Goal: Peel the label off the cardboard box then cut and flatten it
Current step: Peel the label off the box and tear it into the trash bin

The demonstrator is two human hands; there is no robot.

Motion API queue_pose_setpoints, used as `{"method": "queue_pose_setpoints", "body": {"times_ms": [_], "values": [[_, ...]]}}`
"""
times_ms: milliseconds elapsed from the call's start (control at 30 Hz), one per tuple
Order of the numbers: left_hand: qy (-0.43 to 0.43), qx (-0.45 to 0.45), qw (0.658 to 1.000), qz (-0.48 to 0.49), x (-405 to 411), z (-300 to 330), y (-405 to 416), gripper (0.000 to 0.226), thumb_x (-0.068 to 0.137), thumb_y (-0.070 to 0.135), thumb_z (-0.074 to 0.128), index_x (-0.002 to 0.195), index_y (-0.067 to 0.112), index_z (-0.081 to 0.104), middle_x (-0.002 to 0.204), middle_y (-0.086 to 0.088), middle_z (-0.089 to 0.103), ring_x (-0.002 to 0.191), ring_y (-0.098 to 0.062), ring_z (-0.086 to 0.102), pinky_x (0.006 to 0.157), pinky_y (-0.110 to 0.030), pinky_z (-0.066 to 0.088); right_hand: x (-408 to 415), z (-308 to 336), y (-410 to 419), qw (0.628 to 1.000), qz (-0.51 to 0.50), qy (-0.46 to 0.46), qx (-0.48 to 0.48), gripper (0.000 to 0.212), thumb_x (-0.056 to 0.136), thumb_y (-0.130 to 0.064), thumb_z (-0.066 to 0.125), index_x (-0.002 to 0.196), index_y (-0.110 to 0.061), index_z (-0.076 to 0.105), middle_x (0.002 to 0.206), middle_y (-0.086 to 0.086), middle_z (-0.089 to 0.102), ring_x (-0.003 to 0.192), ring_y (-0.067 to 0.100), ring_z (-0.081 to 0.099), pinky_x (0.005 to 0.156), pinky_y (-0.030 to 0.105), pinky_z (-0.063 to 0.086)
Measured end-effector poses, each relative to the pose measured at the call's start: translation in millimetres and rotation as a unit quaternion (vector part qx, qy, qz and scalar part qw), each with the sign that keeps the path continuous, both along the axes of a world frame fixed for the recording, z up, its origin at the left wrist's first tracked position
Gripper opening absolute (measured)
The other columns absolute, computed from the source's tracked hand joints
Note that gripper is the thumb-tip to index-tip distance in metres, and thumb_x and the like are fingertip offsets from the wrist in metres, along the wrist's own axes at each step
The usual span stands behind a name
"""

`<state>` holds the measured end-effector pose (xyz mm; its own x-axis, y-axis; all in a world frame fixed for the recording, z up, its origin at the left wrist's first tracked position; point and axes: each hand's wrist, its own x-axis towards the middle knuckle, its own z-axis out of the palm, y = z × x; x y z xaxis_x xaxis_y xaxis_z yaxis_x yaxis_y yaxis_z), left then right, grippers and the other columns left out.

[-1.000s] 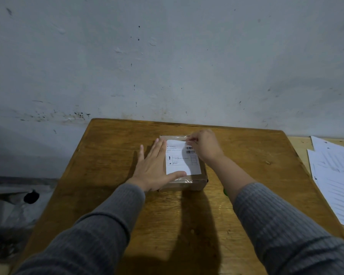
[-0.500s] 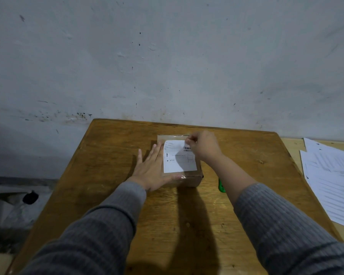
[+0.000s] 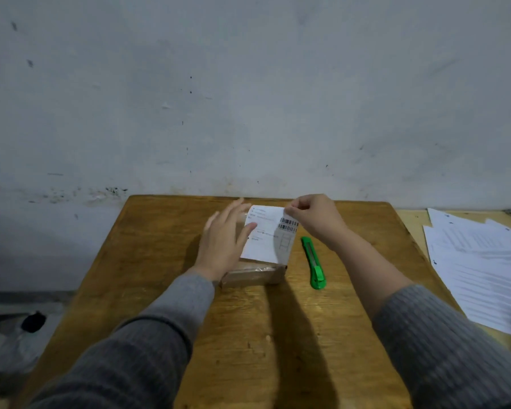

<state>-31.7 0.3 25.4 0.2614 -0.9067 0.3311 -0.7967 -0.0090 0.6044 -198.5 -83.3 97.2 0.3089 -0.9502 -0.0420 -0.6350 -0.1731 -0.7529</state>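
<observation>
The right hand (image 3: 313, 221) has a narrow grip, thumb and fingertips pinching the far right corner of the shipping label (image 3: 267, 234) next to its barcode. Half a second ago that corner lay close to the lid; now the sheet stands raised from the far edge, with only its near edge seeming to meet the top of the cardboard box (image 3: 252, 274). In my judgement the peel is nearly finished and a short further pull toward the person should free it.

The left hand (image 3: 223, 246) lies flat with straight fingers along the left side of the box, the thumb reaching onto the label's left margin; it grips nothing and steadies the box. A second ago it rested lower with the thumb across the label's near corner, so it has slid toward the far side as the sheet lifted.

The box sits in the middle of the wooden counter (image 3: 160, 261), toward the far side near the grey wall (image 3: 248, 98). The green utility knife (image 3: 313, 262) now shows just right of the box, lengthwise, ready for cutting. The near half of the counter is open wood, room for flattening. Loose printed papers (image 3: 478, 267) lie on the adjoining surface to the right, well apart.
</observation>
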Motion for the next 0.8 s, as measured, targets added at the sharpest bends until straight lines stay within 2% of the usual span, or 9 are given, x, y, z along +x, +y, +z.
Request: {"method": "queue_pose_setpoints", "body": {"times_ms": [100,233,300,333,400,500,567,700,800], "values": [[-0.025,-0.090,0.995,-0.047,-18,21,-4,0.026,0.095,0.037,0.053,0.117,0.028,0.063,0.122,0.012,0.062,0.116,-0.005,0.050,0.103,-0.038,0.036,-13,3,16,1.000,0.013,-0.005,-0.002,0.013,0.086,-0.023,0.063,0.077,-0.019,0.072,0.077,-0.004,0.069,0.072,0.006,0.058,0.057,0.021,0.042],[0.001,-0.098,0.994,-0.039,-41,24,6,0.010,0.088,0.035,0.064,0.092,0.028,0.070,0.093,0.018,0.066,0.088,0.000,0.054,0.090,-0.025,0.033,-32,4,35,0.999,0.032,-0.027,0.005,0.012,0.087,-0.024,0.064,0.081,-0.018,0.073,0.075,-0.005,0.068,0.071,0.007,0.058,0.058,0.022,0.041],[0.047,-0.085,0.995,-0.032,-50,22,17,0.007,0.086,0.029,0.068,0.088,0.024,0.072,0.088,0.016,0.068,0.083,0.001,0.057,0.083,-0.015,0.038,-38,-2,43,0.999,0.042,-0.015,0.003,0.011,0.087,-0.023,0.064,0.084,-0.018,0.073,0.073,-0.009,0.065,0.071,0.007,0.057,0.057,0.021,0.041],[0.069,-0.076,0.994,-0.030,-54,20,23,0.005,0.085,0.025,0.069,0.086,0.022,0.073,0.085,0.014,0.069,0.081,-0.001,0.059,0.080,-0.017,0.044,-40,-6,48,0.999,0.049,0.002,-0.010,0.010,0.087,-0.024,0.064,0.088,-0.020,0.073,0.073,-0.011,0.063,0.074,0.008,0.057,0.060,0.022,0.043],[0.099,-0.049,0.994,-0.023,-60,18,35,0.005,0.086,0.023,0.068,0.084,0.021,0.073,0.082,0.014,0.069,0.081,-0.002,0.061,0.076,-0.027,0.052,-40,-13,58,0.995,0.067,0.043,-0.054,0.011,0.085,-0.026,0.065,0.094,-0.027,0.072,0.079,-0.014,0.063,0.086,0.012,0.057,0.077,0.033,0.048],[0.133,-0.004,0.991,-0.023,-66,14,56,0.007,0.088,0.022,0.066,0.084,0.023,0.071,0.084,0.014,0.068,0.085,-0.004,0.061,0.073,-0.025,0.051,-39,-21,74,0.985,0.109,0.093,-0.095,0.009,0.082,-0.036,0.068,0.088,-0.031,0.073,0.091,-0.013,0.068,0.103,0.020,0.057,0.095,0.049,0.043],[0.147,0.015,0.989,-0.014,-68,13,70,0.008,0.089,0.022,0.064,0.085,0.023,0.071,0.085,0.013,0.067,0.086,-0.005,0.061,0.072,-0.022,0.050,-38,-23,84,0.977,0.130,0.119,-0.120,0.012,0.081,-0.040,0.068,0.084,-0.029,0.072,0.090,-0.011,0.070,0.100,0.019,0.056,0.096,0.047,0.042],[0.163,0.047,0.985,0.013,-66,20,97,0.012,0.091,0.022,0.061,0.085,0.023,0.071,0.080,0.009,0.068,0.072,-0.012,0.062,0.064,-0.030,0.053,-32,-22,105,0.961,0.164,0.143,-0.172,0.012,0.083,-0.039,0.066,0.080,-0.027,0.067,0.083,-0.008,0.069,0.097,0.018,0.053,0.097,0.044,0.038],[0.190,0.072,0.978,0.038,-65,27,116,0.014,0.093,0.022,0.058,0.087,0.021,0.070,0.081,0.004,0.068,0.066,-0.012,0.056,0.056,-0.024,0.046,-24,-20,129,0.956,0.163,0.124,-0.210,0.009,0.084,-0.031,0.063,0.079,-0.024,0.065,0.084,-0.005,0.068,0.096,0.018,0.053,0.091,0.037,0.036]]}}
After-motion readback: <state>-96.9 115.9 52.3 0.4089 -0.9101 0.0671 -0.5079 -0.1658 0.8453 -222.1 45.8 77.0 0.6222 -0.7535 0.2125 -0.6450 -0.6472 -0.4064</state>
